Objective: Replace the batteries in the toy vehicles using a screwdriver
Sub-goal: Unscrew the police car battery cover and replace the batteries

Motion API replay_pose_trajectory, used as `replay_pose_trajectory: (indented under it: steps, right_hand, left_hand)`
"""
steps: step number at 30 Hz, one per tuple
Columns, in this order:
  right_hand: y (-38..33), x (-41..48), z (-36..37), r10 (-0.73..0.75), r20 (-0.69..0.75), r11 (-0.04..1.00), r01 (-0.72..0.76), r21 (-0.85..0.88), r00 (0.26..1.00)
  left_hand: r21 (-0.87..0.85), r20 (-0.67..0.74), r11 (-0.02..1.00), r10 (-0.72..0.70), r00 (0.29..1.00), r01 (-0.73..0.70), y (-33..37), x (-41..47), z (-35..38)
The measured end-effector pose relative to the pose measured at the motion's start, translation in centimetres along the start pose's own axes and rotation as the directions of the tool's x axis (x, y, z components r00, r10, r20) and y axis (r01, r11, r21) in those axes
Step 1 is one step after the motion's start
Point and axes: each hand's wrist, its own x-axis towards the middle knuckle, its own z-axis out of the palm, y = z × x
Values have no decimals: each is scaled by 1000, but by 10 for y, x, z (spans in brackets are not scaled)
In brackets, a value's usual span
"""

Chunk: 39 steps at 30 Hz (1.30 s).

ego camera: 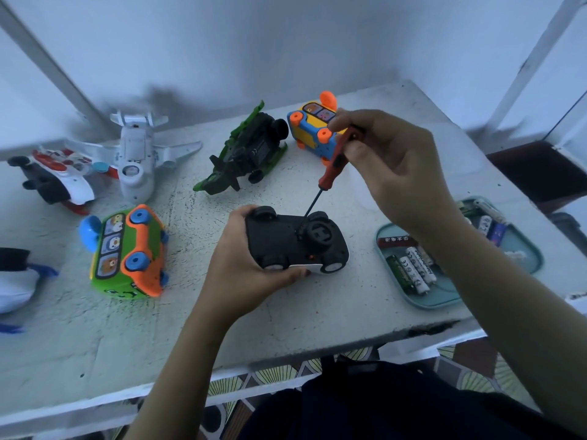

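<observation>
Car: the car (286,241) lies wheels-up near the middle of the table (222,319), its black underside facing the camera.
Left hand: the left hand (241,268) is clamped on the car's near end, with fingers curled over the far side and the thumb along the white lower edge.
Right hand: the right hand (390,160) pinches the screwdriver (333,166) at the top of its handle, fingers closed round it.
Screwdriver: it is tilted, with a red handle and a dark shaft. Its tip touches the car's underside just beside a round black part.
In the way: the right forearm crosses over the tray (525,254) and hides its middle. The right hand covers part of the blue bus (313,131).
Around, far side: the blue bus, on its side with orange wheels, lies beside a dark green toy (244,150). A white plane (136,154) lies belly-up further left, and a red plane (57,176) lies at the far left.
Around, near side: a green bus (130,252) with blue wheels lies left of the car, well apart from it.
Tray: the teal tray sits at the table's right edge.
In the tray: white and green batteries (416,268) lie side by side at the near end. More batteries show at the far end, past the forearm.
</observation>
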Motion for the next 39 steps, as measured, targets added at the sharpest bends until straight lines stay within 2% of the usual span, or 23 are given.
replay_pose_trajectory:
  steps: [5,15,19,22,25,29,35,39]
  right_hand:
    - [1,3,-1,15,-119,1000,-18,-19,993]
    - [2,4,-8,23,28,999,-23,-29,999]
    - [0,3,-6,-37,-19,999,37,-17,999]
    - [2,3,-8,-17,-19,999,18,33,1000]
    - [3,3,-13,37,53,997,-41,62,998]
    - [0,5,-20,70,194,997,-72,3,979]
    - [0,3,-14,-48,60,998,50,-32,997]
    - [-2,2,-11,-21,27,1000,21,2,999]
  left_hand:
    - [-25,6,1000,-10,1000,11,0,-1,1]
    - [-33,4,999,-4,1000,4,0,-1,1]
    - [-38,5,999,-6,1000,6,0,-1,1]
    - [-44,6,999,-11,1000,11,1,-1,1]
    - [-44,3,999,-19,1000,19,1,-1,1]
    - [-33,7,999,-13,1000,13,-1,0,1]
    - [-27,6,1000,-4,1000,4,0,0,2]
    - [-25,0,1000,5,1000,-5,-1,-1,2]
